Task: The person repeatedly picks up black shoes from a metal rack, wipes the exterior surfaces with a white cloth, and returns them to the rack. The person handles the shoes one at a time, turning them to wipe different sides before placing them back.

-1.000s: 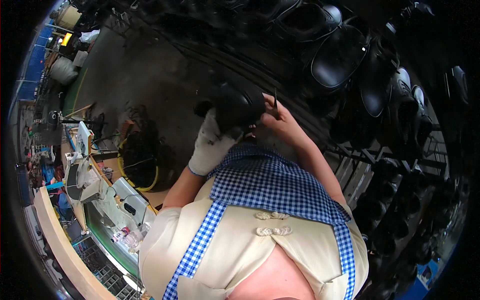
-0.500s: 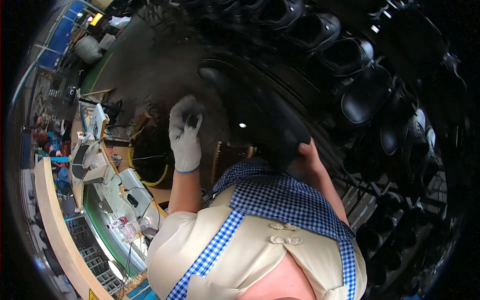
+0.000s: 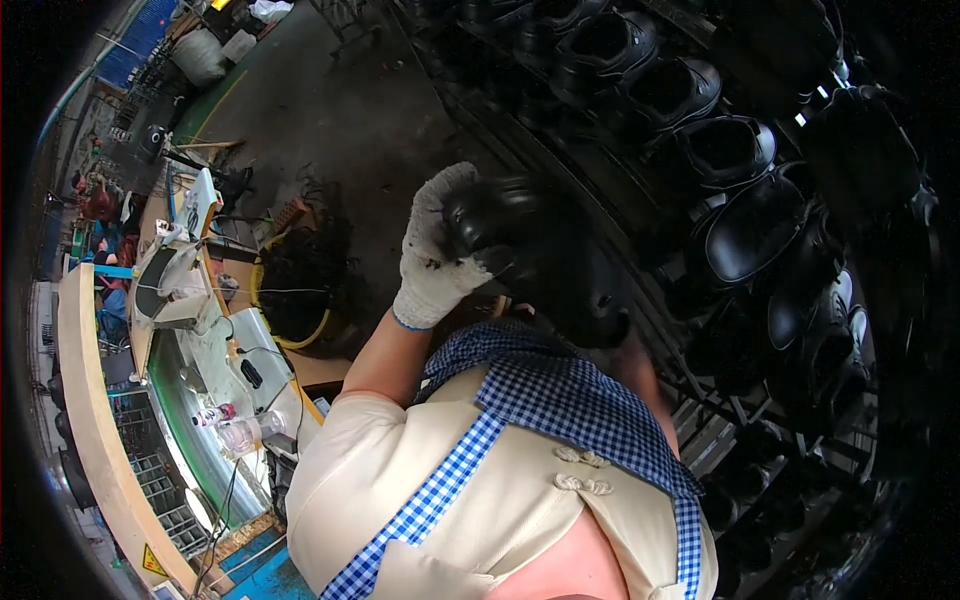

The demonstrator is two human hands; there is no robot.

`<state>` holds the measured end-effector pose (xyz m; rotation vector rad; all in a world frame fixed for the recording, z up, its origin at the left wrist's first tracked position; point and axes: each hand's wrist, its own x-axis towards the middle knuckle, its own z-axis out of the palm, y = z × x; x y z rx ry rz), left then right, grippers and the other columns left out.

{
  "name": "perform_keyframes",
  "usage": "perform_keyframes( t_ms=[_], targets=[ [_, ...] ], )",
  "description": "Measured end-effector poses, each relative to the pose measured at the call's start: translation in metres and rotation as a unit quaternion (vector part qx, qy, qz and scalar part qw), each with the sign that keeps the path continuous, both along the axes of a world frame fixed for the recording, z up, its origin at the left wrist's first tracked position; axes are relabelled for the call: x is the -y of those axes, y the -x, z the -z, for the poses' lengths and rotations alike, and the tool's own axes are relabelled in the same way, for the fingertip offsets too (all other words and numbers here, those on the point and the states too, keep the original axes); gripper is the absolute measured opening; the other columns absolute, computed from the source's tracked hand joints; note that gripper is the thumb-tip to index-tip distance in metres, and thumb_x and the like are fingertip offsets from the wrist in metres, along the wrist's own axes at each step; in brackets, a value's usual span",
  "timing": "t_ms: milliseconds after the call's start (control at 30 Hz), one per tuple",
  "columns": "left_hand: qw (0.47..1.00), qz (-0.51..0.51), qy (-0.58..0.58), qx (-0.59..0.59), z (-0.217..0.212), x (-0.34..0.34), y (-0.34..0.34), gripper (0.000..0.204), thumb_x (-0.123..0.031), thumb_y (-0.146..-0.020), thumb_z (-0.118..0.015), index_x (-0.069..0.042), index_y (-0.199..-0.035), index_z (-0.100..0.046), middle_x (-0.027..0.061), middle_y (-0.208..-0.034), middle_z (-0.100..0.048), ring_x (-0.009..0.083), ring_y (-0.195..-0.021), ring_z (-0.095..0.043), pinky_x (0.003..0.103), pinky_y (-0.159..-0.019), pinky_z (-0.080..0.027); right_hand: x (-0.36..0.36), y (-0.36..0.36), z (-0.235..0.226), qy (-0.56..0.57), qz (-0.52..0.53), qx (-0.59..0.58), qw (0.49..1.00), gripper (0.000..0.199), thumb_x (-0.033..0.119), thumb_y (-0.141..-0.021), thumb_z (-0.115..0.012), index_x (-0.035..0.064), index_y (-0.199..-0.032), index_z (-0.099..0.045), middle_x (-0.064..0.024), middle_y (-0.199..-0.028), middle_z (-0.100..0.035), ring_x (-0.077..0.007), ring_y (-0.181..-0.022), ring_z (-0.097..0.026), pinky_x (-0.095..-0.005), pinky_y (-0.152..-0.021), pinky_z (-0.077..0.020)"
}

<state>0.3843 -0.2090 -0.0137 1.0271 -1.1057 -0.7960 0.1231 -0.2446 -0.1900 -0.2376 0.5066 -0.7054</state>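
Note:
A glossy black shoe (image 3: 545,240) is held up in front of my chest. My left hand (image 3: 430,260), in a white knitted glove with dark smudges, is closed around the rounded toe end at the left. At the shoe's lower right end is my bare right hand (image 3: 630,350), largely in shadow and partly covered by the shoe. It grips that end, though its separate fingers are hard to make out.
A dark rack to the right carries several black shoes (image 3: 670,90), one with its smooth sole (image 3: 755,230) showing. On my left stand a yellow-rimmed bin (image 3: 256,290) of black scraps and a workbench (image 3: 270,350) with cables. Clear bottles (image 3: 240,432) lie beyond the bench.
My gloved left hand has moved right and closed on the shoe's toe. The shoe has turned and come lower, and my right hand is now more hidden behind it.

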Motion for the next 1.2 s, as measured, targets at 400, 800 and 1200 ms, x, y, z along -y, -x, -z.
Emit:
perform_keyframes(
  t_ms=[400, 800, 1200],
  targets=[
    [0.995, -0.080, -0.049, 0.027, 0.009, 0.032, -0.018, 0.053, -0.009, -0.078, -0.065, -0.002, -0.127, -0.045, 0.0114, -0.116, -0.054, 0.0183, -0.102, -0.055, 0.032, -0.092, -0.044, -0.008, 0.025, 0.013, -0.018, -0.003, -0.065, 0.998, 0.052, 0.044, -0.088, -0.056, 0.0104, -0.125, -0.045, -0.0112, -0.100, -0.059, -0.0195, -0.080, -0.058, -0.0299, -0.061, -0.0444],
    [0.857, -0.045, -0.294, 0.420, 0.124, 0.039, -0.091, 0.042, -0.028, -0.088, -0.056, -0.005, -0.122, -0.051, 0.0133, -0.123, -0.053, 0.0231, -0.112, -0.051, 0.031, -0.099, -0.036, 0.016, -0.002, -0.034, -0.035, 0.105, -0.300, 0.948, 0.053, 0.052, -0.084, -0.060, 0.0113, -0.115, -0.049, -0.0083, -0.088, -0.061, -0.0170, -0.065, -0.058, -0.0229, -0.047, -0.0424],
    [0.803, 0.091, -0.453, -0.376, 0.168, 0.039, -0.042, 0.036, -0.016, -0.089, -0.056, -0.007, -0.123, -0.049, 0.0168, -0.126, -0.052, 0.0329, -0.116, -0.050, 0.044, -0.088, -0.049, 0.038, 0.015, -0.004, 0.092, 0.098, -0.297, 0.946, 0.053, 0.048, -0.088, -0.056, 0.0125, -0.126, -0.046, -0.0084, -0.091, -0.063, -0.0117, -0.063, -0.054, -0.0196, -0.046, -0.0363]
  ],
)
